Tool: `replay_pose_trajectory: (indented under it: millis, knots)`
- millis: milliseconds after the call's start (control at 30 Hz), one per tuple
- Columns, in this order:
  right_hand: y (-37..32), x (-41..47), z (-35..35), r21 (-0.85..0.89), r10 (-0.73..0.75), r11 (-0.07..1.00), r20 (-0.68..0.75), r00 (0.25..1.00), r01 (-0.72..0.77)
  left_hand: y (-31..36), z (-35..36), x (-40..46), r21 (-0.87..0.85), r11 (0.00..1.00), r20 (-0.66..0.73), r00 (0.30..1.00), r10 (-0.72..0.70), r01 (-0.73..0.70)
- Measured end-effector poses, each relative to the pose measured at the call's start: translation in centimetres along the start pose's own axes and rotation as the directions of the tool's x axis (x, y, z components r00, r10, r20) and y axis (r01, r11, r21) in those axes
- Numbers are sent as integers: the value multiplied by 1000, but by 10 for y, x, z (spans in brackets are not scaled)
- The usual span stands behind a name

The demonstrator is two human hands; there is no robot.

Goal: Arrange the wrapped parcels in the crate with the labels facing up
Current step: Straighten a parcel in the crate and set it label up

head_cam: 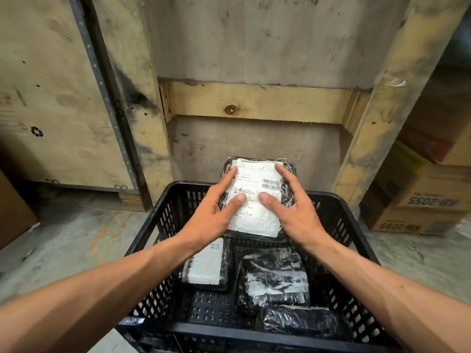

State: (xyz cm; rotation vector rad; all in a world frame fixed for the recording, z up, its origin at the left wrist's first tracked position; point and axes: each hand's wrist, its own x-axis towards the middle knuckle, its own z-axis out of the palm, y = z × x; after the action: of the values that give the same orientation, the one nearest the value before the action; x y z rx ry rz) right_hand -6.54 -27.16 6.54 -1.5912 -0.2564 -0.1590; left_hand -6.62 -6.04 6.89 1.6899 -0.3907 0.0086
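Holding labelled parcel (256, 197) over far end of black crate (356, 233), label up.
Left hand (214, 212) and right hand (295, 212) clamp its sides, thumbs on label. Risk: slick wrap slipping, parcel flipping onto the three parcels nearer in the crate.

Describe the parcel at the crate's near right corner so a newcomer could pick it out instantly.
Find the black plastic crate on the floor. In its near right corner lies a dark wrapped parcel; unlike the others, it shows no white label.
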Motion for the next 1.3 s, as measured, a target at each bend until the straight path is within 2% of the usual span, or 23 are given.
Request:
replay_pose_trajectory:
  millis: [67, 167, 233, 300, 533, 767, 900, 1067, 1200, 1300]
  knots:
    - [3, 0, 2, -28, 26, 999, 30, 999, -25, -1, 2, -4, -16, 1000, -23, 1000, -15, 15]
    - [13, -2, 4, -324, 149, 940, 113, 982, -105, -1, 2, -9, -67, 997, -59, 997, -50, 46]
    - [20, -7, 6, -477, 285, 865, 211, 935, -156, -7, -4, -13, -64, 994, -69, 994, -91, 86]
    - [28, -15, 12, -559, 377, 816, 320, 869, -148, -16, -13, -19, -49, 990, -71, 988, -135, 132]
    - [60, -27, 39, -599, 431, 789, 382, 817, -136, -39, -48, -39, 233, 922, 49, 943, -328, 309]
    - [99, -18, 63, -629, 522, 761, 450, 725, -158, -59, -74, -32, 399, 771, 85, 818, -569, 496]
    - [122, -12, 69, -629, 545, 753, 432, 719, -194, -79, -70, -20, 425, 719, -15, 799, -602, 550]
    - [152, -9, 79, -687, 600, 699, 414, 685, -197, -112, -63, -21, 406, 654, -95, 741, -664, 638]
    - [169, -8, 90, -780, 630, 612, 379, 678, -132, -128, -61, -16, 595, 509, -129, 699, -703, 622]
    - [169, -5, 92, -815, 660, 571, 390, 642, -92, -132, -61, -13, 613, 484, -113, 676, -728, 624]
